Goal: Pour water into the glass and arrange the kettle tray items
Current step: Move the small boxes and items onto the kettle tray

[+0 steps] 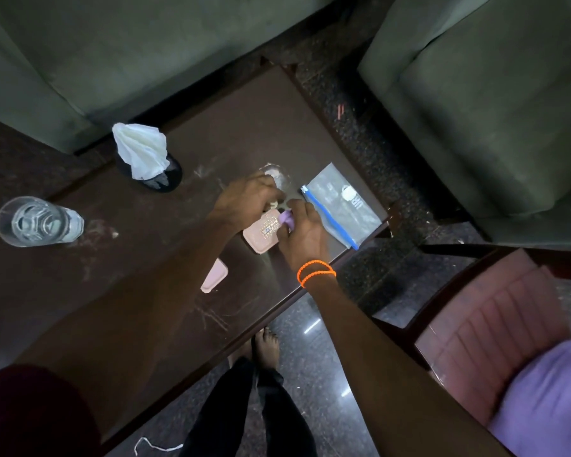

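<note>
dark table (152,291), green sofas (495,103), granite floor (337,103)

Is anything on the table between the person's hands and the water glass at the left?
Nothing visible blocks it. The glass stands apart at the table's left; bare tabletop lies between it and the left hand. The tissue holder sits farther back, off that line. The right hand pinches a small purple item.

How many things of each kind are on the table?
Glasses: 1
Napkin holders: 1
Zip bags: 1
Pink cases: 2
Small purple things: 1
Total: 6
</note>
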